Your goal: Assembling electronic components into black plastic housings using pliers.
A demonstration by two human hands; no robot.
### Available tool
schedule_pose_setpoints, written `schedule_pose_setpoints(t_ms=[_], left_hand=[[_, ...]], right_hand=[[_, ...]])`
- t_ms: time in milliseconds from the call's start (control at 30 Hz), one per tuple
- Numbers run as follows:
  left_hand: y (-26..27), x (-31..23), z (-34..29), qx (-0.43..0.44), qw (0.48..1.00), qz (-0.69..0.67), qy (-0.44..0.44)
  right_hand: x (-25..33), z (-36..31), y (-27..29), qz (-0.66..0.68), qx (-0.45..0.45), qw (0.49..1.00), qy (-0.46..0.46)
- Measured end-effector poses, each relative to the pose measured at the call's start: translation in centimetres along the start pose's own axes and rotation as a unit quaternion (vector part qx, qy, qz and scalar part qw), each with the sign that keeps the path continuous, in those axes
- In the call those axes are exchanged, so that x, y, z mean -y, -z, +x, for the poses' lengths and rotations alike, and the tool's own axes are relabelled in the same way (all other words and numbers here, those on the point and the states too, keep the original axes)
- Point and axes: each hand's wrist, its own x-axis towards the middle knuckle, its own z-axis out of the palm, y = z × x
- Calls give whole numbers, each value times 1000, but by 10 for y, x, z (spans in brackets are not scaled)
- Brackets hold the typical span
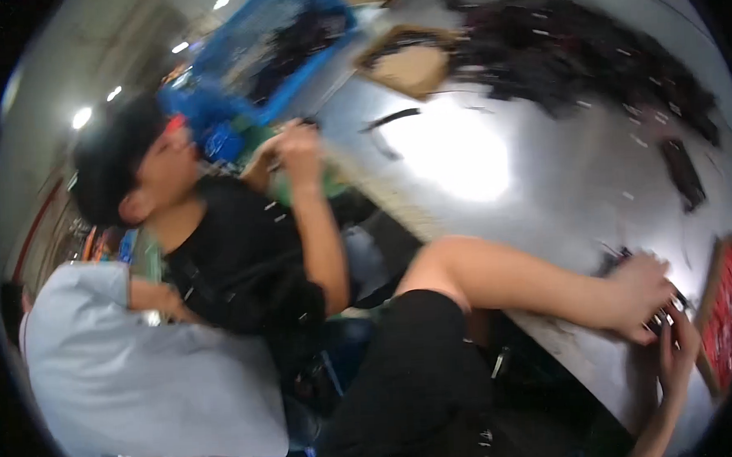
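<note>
At the right of the head view my two hands meet just above the metal table [544, 180]. My left hand [640, 292], reaching across from a black sleeve, has its fingers closed on a small dark part [662, 317]. My right hand [683, 341] comes up from the lower edge and grips the same part from the other side. Fingers and motion blur hide most of the part, so its kind does not show. Beside my left hand lies a small dark piece [614, 258] on the metal.
A red tray with a wooden edge [725, 319] stands right of my hands. Dark parts [554, 57] are heaped along the far side, near a wooden box [408, 67] and a blue crate [286, 93]. A co-worker in black [236, 242] sits at left, beside a person in grey [151, 368].
</note>
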Motion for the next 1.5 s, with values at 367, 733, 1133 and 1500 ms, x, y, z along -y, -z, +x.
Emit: schedule_pose_setpoints(t_ms=[367, 733, 1133, 1500], left_hand=[[74, -8, -1, 69, 977, 183, 83], [62, 13, 13, 97, 958, 245, 113], [59, 41, 28, 60, 985, 136, 88], [46, 24, 7, -2, 978, 152, 142]], right_hand=[[38, 59, -4, -6, -25, 983, 180], [36, 40, -23, -39, -83, 991, 99], [49, 52, -16, 63, 16, 972, 224], [63, 20, 6, 97, -58, 985, 128]])
